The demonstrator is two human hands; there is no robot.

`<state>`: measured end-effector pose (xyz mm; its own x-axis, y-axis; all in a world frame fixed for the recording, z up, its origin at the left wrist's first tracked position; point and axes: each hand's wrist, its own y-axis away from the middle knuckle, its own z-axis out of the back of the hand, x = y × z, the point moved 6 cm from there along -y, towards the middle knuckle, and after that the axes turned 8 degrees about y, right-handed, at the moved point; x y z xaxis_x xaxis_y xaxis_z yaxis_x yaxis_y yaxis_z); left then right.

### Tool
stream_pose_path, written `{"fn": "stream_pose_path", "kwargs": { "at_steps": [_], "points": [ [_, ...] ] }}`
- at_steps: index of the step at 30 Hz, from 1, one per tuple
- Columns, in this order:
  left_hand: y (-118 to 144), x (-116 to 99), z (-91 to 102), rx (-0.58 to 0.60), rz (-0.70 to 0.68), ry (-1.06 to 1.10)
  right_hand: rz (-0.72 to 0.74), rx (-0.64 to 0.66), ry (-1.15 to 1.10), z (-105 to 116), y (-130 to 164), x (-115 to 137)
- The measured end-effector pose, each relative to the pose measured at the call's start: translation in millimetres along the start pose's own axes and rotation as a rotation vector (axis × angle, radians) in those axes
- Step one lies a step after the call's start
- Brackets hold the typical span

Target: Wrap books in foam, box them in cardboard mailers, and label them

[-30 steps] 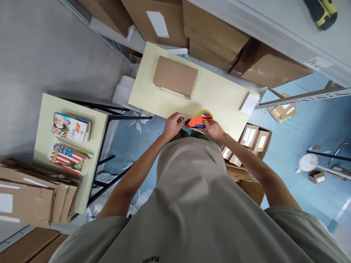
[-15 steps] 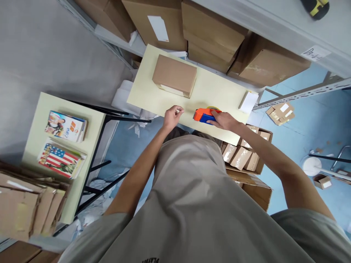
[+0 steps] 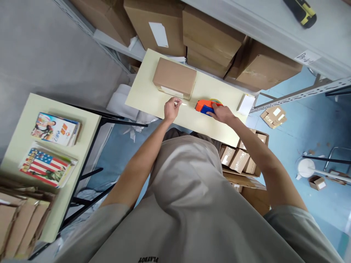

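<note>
Our right hand [image 3: 222,114] grips the tape gun [image 3: 205,106] at frame center on the table [image 3: 219,129]; left hand [image 3: 171,109] pinches a tape strip [image 3: 183,104] just below the box [image 3: 174,77]. Bare tabletop toward the near edge.

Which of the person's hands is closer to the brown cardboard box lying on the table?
The left. The left hand hovers just in front of the cardboard box, pinching something small and pale. The right hand rests on the orange tape dispenser, further off to the box's right.
</note>
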<state>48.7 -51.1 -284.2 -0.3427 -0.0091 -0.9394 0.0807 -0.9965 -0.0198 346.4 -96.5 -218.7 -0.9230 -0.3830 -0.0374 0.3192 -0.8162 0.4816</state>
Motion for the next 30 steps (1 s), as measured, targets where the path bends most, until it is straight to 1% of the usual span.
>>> {"fn": "stream_pose_path", "kwargs": {
  "at_steps": [6,13,21,26,30],
  "points": [
    [-4,14,1.9,-0.103,-0.020,-0.018,-0.025,-0.017,-0.008,1,-18,12],
    [-6,22,-0.7,-0.115,-0.035,-0.036,-0.074,0.001,-0.015,-8,-29,19],
    [-13,30,-4.7,-0.192,-0.043,0.047,-0.097,-0.050,0.010,-16,-37,20],
    [-21,38,-9.9,-0.221,-0.018,0.090,-0.115,-0.039,0.012,-14,-44,21],
    [-25,37,-11.9,-0.230,0.006,0.096,-0.126,-0.002,0.034,-10,-46,21]
  ]
}}
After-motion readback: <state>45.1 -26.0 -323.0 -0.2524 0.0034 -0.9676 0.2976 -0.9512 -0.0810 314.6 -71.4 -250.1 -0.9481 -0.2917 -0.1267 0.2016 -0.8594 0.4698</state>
